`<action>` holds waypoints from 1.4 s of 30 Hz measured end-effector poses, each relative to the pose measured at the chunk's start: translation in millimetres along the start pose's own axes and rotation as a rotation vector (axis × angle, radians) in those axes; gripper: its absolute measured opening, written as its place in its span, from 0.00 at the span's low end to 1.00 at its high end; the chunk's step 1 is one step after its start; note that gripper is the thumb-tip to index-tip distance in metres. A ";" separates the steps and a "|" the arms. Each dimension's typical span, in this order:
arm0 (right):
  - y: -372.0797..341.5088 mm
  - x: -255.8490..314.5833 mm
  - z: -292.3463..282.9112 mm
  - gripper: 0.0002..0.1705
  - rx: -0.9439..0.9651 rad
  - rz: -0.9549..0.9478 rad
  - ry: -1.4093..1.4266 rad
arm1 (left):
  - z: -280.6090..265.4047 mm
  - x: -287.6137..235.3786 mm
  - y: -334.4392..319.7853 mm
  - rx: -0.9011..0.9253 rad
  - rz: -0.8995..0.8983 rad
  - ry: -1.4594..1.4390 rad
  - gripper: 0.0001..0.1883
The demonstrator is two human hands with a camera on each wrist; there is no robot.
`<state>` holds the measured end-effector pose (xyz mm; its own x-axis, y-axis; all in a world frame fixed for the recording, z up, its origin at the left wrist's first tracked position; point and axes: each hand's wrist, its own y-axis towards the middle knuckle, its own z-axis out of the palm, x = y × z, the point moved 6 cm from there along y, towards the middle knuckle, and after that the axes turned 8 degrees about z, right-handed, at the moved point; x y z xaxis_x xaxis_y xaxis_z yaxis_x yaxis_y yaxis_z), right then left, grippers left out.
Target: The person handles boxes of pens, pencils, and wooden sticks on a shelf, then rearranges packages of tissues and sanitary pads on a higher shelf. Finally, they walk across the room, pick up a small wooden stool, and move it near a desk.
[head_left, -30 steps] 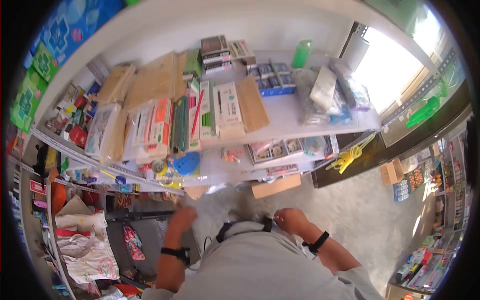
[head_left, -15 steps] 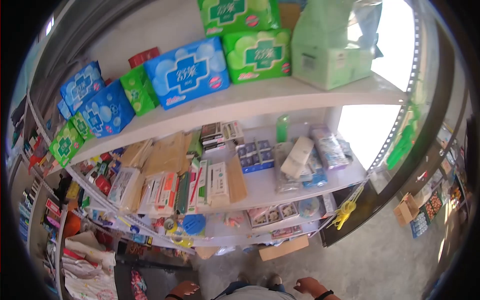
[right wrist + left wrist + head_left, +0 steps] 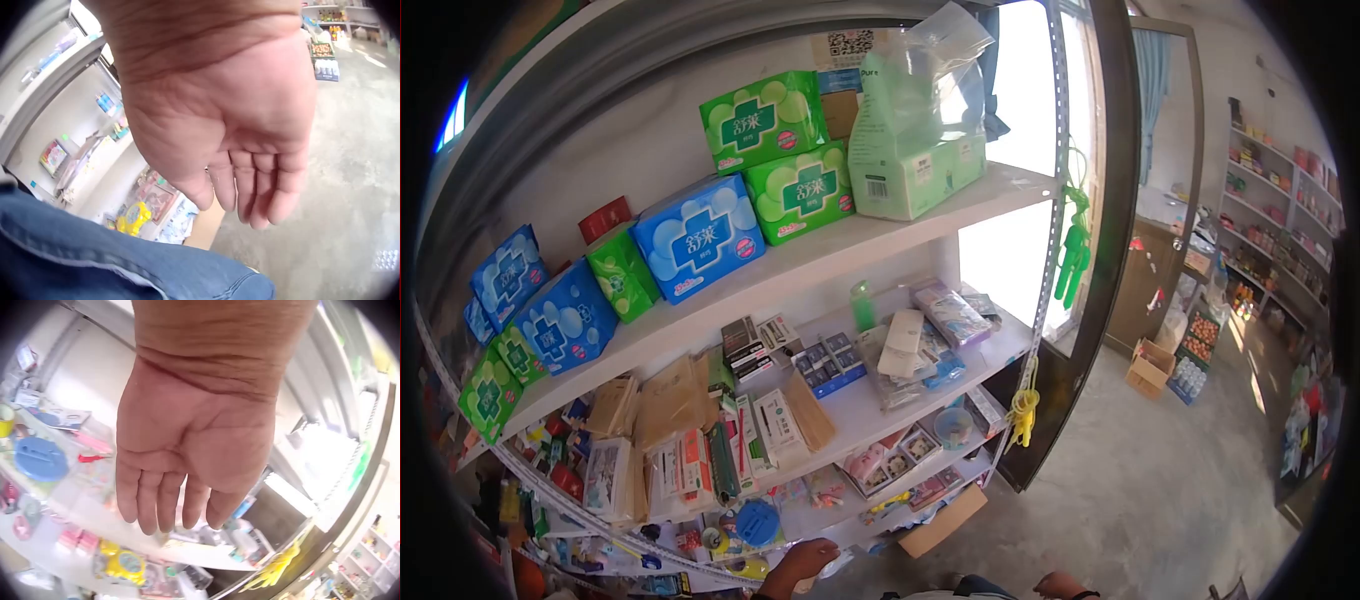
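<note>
Low in the head view, the left hand (image 3: 805, 562) and right hand (image 3: 1058, 586) hang empty, fingers loosely extended; a blue disc (image 3: 757, 522) lies on a shelf (image 3: 832, 517), lower left.

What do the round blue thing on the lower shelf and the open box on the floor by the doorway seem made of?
Round blue thing: probably plastic, smooth, judging by its even colour and moulded-looking shape.
Open box: most likely cardboard, matte brown, with thin flaps standing open.
</note>
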<state>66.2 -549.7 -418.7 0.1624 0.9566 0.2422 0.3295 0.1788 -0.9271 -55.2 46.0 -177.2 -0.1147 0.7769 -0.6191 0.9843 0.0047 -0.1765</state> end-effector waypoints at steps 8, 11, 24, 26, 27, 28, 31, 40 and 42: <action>-300.2 228.6 -254.0 0.10 -1.261 -0.749 0.216 | -162.8 -229.4 36.5 -0.279 0.298 -0.270 0.12; -425.3 312.0 -336.0 0.06 -1.405 -1.194 0.310 | -227.3 -323.5 37.7 -0.493 0.526 -0.059 0.12; -540.2 556.2 -605.6 0.56 -1.009 -1.379 0.304 | -343.5 -474.1 159.2 -1.133 0.223 0.203 0.23; -533.5 559.4 -603.2 0.60 -0.867 -1.341 0.304 | -350.2 -476.5 174.7 -1.105 0.167 0.229 0.25; -534.5 560.1 -599.0 0.62 -0.823 -1.347 0.304 | -354.2 -478.1 180.7 -1.091 0.143 0.244 0.25; -535.0 559.7 -594.6 0.64 -0.778 -1.352 0.297 | -354.8 -481.8 185.4 -1.063 0.153 0.270 0.26; -543.8 539.1 -587.8 0.64 -0.871 -1.374 0.277 | -350.4 -487.4 196.0 -1.014 0.236 0.223 0.26; -572.9 471.6 -554.7 0.53 -1.694 -1.350 0.105 | -345.8 -499.8 237.5 -1.017 0.255 0.406 0.28; -569.5 462.8 -540.3 0.45 -1.874 -1.449 0.095 | -345.6 -499.8 241.5 -1.009 0.242 0.480 0.27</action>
<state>456.2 -333.3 375.9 -0.8463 0.4391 0.3017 0.3761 0.0913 0.9221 286.2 -123.6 354.0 -0.0578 0.9856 -0.1586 0.6572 0.1572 0.7371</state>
